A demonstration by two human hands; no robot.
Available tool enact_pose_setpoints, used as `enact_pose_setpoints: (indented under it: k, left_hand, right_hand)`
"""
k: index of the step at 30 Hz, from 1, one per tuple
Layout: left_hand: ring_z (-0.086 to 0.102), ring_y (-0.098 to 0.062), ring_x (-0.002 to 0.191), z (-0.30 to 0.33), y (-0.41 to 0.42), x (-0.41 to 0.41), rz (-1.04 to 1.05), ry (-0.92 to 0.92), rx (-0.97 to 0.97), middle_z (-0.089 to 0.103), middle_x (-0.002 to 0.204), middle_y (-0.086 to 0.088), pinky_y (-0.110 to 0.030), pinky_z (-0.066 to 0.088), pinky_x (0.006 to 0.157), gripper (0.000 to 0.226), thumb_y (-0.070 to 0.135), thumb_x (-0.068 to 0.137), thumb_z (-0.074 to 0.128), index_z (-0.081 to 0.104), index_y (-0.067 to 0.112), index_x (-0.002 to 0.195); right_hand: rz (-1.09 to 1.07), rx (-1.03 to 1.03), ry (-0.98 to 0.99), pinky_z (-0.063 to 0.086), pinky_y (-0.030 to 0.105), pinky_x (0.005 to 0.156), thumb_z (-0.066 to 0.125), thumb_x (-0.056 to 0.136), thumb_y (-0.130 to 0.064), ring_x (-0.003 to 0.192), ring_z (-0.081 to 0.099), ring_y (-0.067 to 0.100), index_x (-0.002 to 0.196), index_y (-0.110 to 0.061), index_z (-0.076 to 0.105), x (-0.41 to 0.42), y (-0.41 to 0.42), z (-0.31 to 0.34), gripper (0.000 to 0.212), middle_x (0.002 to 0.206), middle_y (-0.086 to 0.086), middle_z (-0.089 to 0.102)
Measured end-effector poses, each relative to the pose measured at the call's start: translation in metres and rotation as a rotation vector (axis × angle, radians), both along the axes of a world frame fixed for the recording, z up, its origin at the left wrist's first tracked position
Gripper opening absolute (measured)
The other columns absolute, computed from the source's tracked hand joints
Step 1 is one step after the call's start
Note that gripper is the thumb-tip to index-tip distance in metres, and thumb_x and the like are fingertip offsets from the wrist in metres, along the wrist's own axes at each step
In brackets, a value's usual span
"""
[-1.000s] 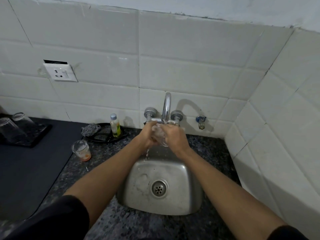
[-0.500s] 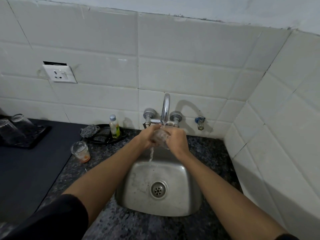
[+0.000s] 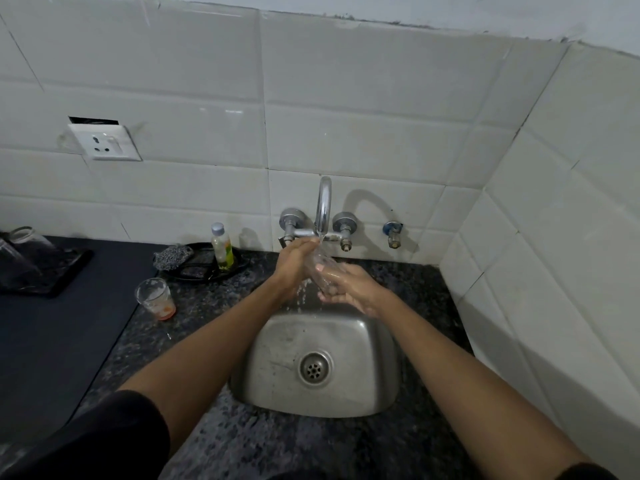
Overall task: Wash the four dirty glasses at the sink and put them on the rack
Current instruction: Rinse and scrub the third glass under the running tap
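Dim overhead light, soft shadows, wide-angle edge bending

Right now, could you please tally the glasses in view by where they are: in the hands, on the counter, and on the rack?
In the hands, under the tap: 1, the clear glass held by the left hand and right hand.
On the counter: 1, the dirty glass.
On the rack: 2, the upturned glasses, partly cut off at the frame edge.
Total: 4.
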State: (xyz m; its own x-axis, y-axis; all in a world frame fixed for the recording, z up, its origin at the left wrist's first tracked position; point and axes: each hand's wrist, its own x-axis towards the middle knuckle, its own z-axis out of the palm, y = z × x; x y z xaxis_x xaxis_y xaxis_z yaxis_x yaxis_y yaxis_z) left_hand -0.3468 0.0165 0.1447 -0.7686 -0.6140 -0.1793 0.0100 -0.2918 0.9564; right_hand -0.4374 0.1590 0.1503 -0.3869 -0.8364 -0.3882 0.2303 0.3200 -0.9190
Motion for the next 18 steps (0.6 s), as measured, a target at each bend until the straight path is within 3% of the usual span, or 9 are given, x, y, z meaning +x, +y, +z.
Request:
enact_pose_setpoints:
  k: [2, 5, 9, 13, 15, 18]
  left_hand:
    - [0.071, -0.024, 0.101, -0.002, 0.001, 0.005, -0.001, -0.027, -0.286, 0.069, 0.121, -0.012, -0.042, 0.061, 0.09, 0.024, 0.023, 0.101, 0.06, 0.067, 0.014, 0.123]
    - [0.064, -0.021, 0.118, -0.009, -0.012, 0.015, -0.196, -0.008, -0.822, 0.065, 0.132, -0.007, -0.04, 0.056, 0.099, 0.033, 0.025, 0.105, 0.055, 0.062, 0.015, 0.136]
    - [0.03, -0.016, 0.15, -0.015, -0.028, 0.02, -0.393, -0.074, -1.308, 0.036, 0.162, -0.004, -0.036, 0.026, 0.122, 0.059, 0.042, 0.102, 0.057, 0.04, 0.021, 0.155]
    - [0.036, -0.019, 0.143, -0.017, -0.037, 0.019, -0.603, -0.158, -1.438, 0.039, 0.155, -0.007, -0.037, 0.033, 0.121, 0.084, 0.03, 0.088, 0.069, 0.022, 0.031, 0.158]
    - [0.047, -0.026, 0.133, -0.017, -0.038, 0.015, -0.591, -0.158, -1.472, 0.051, 0.143, -0.013, -0.046, 0.042, 0.114, 0.08, 0.022, 0.084, 0.069, 0.03, 0.022, 0.154]
    - [0.056, -0.033, 0.121, -0.01, -0.033, 0.011, -0.489, -0.094, -1.477, 0.061, 0.129, -0.018, -0.052, 0.048, 0.104, 0.063, 0.012, 0.081, 0.074, 0.049, 0.006, 0.138]
  right_hand:
    - [-0.048, 0.018, 0.09, 0.061, 0.045, 0.097, 0.08, 0.09, -0.038, 0.103, 0.074, 0.028, 0.136, -0.013, 0.058, 0.001, 0.001, -0.004, 0.056, 0.123, 0.014, 0.07]
    - [-0.122, 0.041, 0.205, 0.063, 0.043, 0.092, 0.082, 0.087, -0.032, 0.103, 0.075, 0.03, 0.118, -0.015, 0.068, -0.001, 0.005, -0.005, 0.038, 0.11, 0.009, 0.077]
    - [-0.135, 0.071, 0.337, 0.058, 0.026, 0.07, 0.087, 0.081, -0.027, 0.085, 0.075, 0.016, 0.108, -0.017, 0.074, -0.002, 0.011, 0.003, 0.032, 0.097, 0.001, 0.079]
    - [-0.064, 0.079, 0.571, 0.057, 0.026, 0.069, 0.091, 0.076, -0.022, 0.078, 0.073, 0.012, 0.105, -0.019, 0.075, -0.006, 0.014, 0.004, 0.034, 0.091, -0.002, 0.077]
    - [-0.03, 0.086, 0.759, 0.055, 0.02, 0.065, 0.091, 0.073, -0.024, 0.076, 0.071, 0.008, 0.113, -0.024, 0.072, -0.001, 0.013, 0.004, 0.044, 0.088, -0.007, 0.075]
    - [-0.07, 0.045, 0.908, 0.061, 0.025, 0.072, 0.091, 0.072, -0.032, 0.082, 0.072, 0.007, 0.119, -0.026, 0.068, 0.0, 0.008, -0.002, 0.053, 0.095, -0.009, 0.074]
